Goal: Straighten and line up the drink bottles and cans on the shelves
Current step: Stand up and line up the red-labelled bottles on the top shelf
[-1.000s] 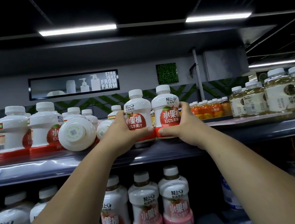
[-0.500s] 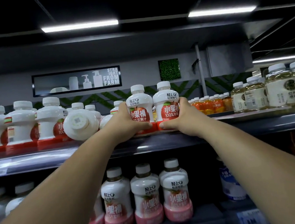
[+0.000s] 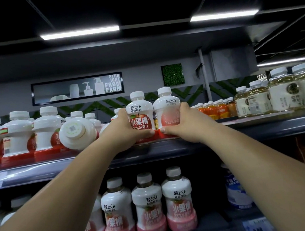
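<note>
Pink-based bottles (image 3: 149, 208), 3 in plain view at 6 o'clock, stand upright on the lower shelf (image 3: 213, 224). Neither hand touches them.

Both forearms reach up to the upper shelf (image 3: 254, 132). Left hand (image 3: 123, 132) is wrapped round the left bottle (image 3: 138, 115), with its thumb across the red base. Right hand (image 3: 185, 125) is wrapped round the right bottle (image 3: 166, 108) in the same way. Both grips are closed on their bottles. The 2 bottles stand upright at the shelf's front edge, shoulders touching, and the thumb tips nearly meet at 6 o'clock of the pair.

Change over 1 s: the right bottle's label was sharp, red and facing front. Now it reads pale, with its text toward 3 o'clock. I cannot tell a turn from blur. The left bottle's label faces front, as it did before.

Judgement: the pair is being squared up, and the right label may need turning back to the front.

At 9 o'clock of the pair, the tipped bottle (image 3: 75, 131) lies on its side, base toward the camera, same as 1 s ago. It is the clearest fault left. Beyond it the upright row (image 3: 17, 134) shows labels turned aside.

At 3 o'clock: orange bottles (image 3: 215, 110), then pale bottles (image 3: 282, 93). Wall sign (image 3: 77, 88) is farthest.
</note>
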Demonstrator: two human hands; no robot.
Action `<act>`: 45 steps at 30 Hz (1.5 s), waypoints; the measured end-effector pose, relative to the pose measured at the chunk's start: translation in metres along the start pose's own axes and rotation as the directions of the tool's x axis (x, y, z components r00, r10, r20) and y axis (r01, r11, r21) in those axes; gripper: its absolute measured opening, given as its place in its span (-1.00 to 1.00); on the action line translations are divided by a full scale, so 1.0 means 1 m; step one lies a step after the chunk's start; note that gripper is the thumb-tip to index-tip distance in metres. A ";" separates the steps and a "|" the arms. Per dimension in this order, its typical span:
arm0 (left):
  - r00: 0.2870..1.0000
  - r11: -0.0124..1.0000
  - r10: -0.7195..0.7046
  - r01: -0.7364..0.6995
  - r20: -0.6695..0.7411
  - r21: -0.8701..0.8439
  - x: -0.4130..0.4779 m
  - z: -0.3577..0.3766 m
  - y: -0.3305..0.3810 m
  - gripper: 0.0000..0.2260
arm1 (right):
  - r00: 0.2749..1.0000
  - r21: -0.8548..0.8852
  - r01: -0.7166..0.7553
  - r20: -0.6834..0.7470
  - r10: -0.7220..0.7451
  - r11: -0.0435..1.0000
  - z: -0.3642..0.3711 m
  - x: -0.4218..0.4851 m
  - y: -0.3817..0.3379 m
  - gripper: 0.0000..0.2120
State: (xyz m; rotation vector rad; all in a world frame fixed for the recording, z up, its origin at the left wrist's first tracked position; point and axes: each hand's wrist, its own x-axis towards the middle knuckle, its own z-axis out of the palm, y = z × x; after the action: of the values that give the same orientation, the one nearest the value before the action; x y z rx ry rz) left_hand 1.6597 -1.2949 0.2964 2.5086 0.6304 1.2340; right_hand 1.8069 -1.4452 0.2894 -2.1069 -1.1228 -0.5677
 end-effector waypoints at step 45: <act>0.913 0.874 0.342 -0.223 -0.222 0.431 -0.062 -0.115 -0.086 -0.57 | 0.905 0.117 0.413 -0.165 -0.393 0.903 0.063 -0.015 -0.139 -0.54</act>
State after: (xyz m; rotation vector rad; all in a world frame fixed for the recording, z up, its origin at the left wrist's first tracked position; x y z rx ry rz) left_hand 1.5119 -1.2447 0.2865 2.8562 0.6463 1.7683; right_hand 1.6857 -1.3515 0.2871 -1.6836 -1.4850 -0.7819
